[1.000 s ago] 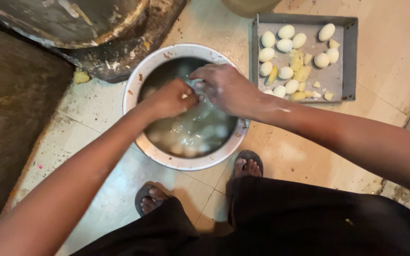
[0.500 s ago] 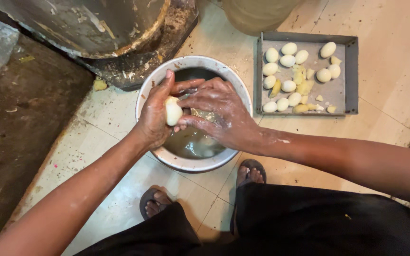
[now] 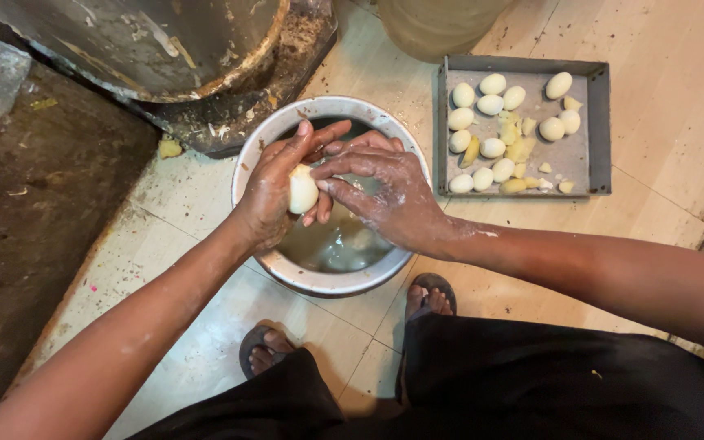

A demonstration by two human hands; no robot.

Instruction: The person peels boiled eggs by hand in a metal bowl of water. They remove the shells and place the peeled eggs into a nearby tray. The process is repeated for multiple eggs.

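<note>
Looking down from head height, a person crouches over a round white metal bowl (image 3: 248, 167) of cloudy water standing on a pale tiled floor (image 3: 181, 342). Their left hand (image 3: 275, 191) has lifted out of the water since a second ago, when both hands were sunk in the bowl, and its grip is now closed around a smooth white peeled egg (image 3: 302, 190), held just above the water near the bowl's left rim. Their right hand (image 3: 389, 195), wet and flecked with white, has also come up; its grip is loose, fingertips (image 3: 325, 184) touching the egg's right side without closing on anything. Judging from this, one egg is now out of the bowl and being worked on between both hands.

Just right of the bowl sits a shallow grey square metal tray (image 3: 598, 130) carrying about a dozen more peeled eggs (image 3: 492, 104) and some yellowish broken pieces (image 3: 518, 150). A large dark grimy pot (image 3: 140, 41) stands at the upper left. Two sandalled feet (image 3: 429, 297) show below the bowl.
</note>
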